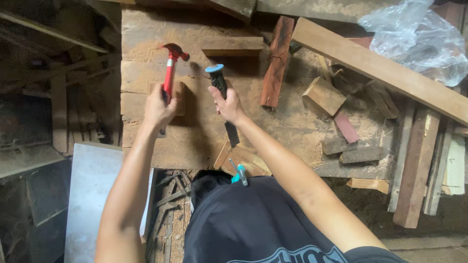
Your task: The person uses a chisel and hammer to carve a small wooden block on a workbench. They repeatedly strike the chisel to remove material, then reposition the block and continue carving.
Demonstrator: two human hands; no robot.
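Left hand (158, 108) clenched around red hammer (170, 73) — right hand (228, 103) gripping black chisel (223, 100) over sawdusty workbench (195, 141).

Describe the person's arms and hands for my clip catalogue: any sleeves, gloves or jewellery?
Both arms are bare from the frame edge to the wrist: no sleeves showing, no gloves, no watch or rings visible on the left hand or the right hand. Below them, a dark garment with a pale printed design.
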